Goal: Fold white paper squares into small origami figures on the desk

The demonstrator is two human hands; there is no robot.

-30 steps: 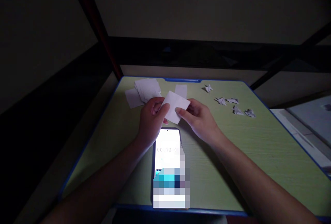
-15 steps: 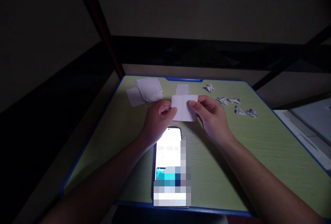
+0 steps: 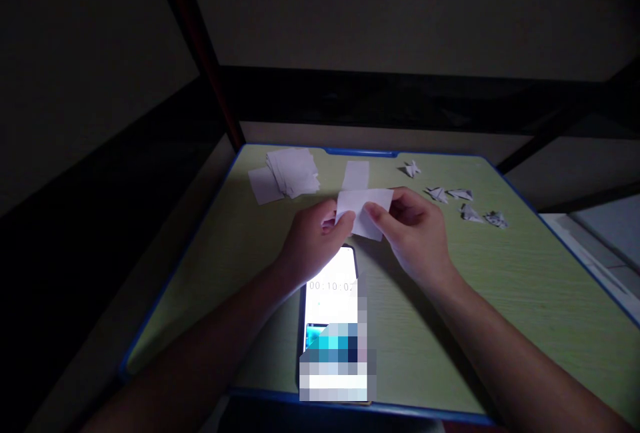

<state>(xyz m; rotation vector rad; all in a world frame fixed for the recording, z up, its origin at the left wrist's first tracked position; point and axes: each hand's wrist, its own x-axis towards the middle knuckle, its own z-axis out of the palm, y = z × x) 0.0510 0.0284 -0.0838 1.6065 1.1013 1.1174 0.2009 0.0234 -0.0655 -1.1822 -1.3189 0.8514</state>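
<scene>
A small white sheet of paper (image 3: pixel 367 200) is held up over the middle of the table, slightly tilted. My left hand (image 3: pixel 320 233) pinches its left side, thumb in front and fingers behind. At its right side my right hand (image 3: pixel 417 230) grips it the same way, with the thumb pressed on the face of the sheet. The fingers behind the paper are mostly hidden. Just beyond it, another white piece of paper (image 3: pixel 357 172) lies on the table, partly covered by the held sheet.
A pile of white paper squares (image 3: pixel 295 172) lies at the back left of the green table (image 3: pixel 500 300). Several folded paper pieces (image 3: pixel 459 194) are scattered at the back right. A lit phone (image 3: pixel 330 300) with timer digits lies in front, partly pixelated.
Both thumbs have moved inward on the sheet, and the paper has tilted, its right side lower. The whole view has shifted slightly.
</scene>
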